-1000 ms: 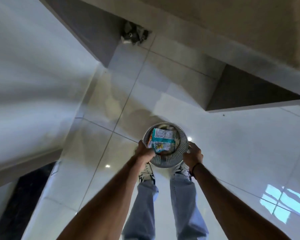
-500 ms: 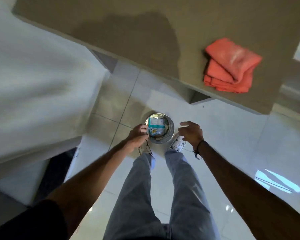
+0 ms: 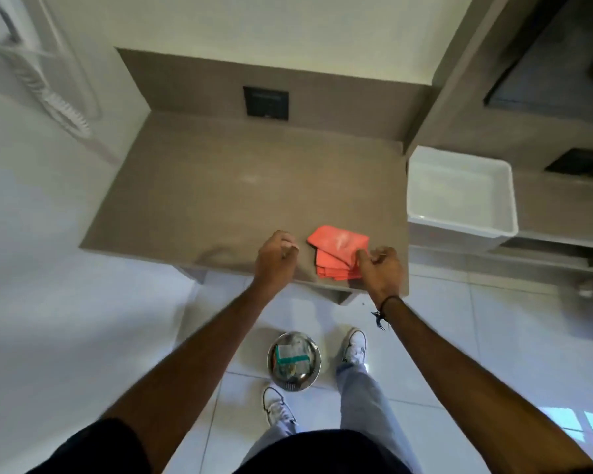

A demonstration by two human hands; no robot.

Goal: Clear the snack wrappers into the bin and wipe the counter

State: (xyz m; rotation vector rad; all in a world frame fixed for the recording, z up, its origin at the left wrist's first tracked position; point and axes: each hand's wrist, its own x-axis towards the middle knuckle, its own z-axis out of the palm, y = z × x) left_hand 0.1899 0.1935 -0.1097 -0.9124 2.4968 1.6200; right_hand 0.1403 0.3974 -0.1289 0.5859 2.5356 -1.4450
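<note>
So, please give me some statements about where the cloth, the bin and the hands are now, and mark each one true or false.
1. The folded orange cloth lies on the brown counter. True.
2. The metal bin stands on the counter. False: it stands on the floor, between the person's shoes.
3. Snack wrappers are inside the bin. True.
4. The left hand holds the cloth. False: it is beside the cloth, apart from it, with nothing in it.
5. The right hand is at the cloth's near right edge. True.
6. The white tray is full of wrappers. False: nothing shows in it.
</note>
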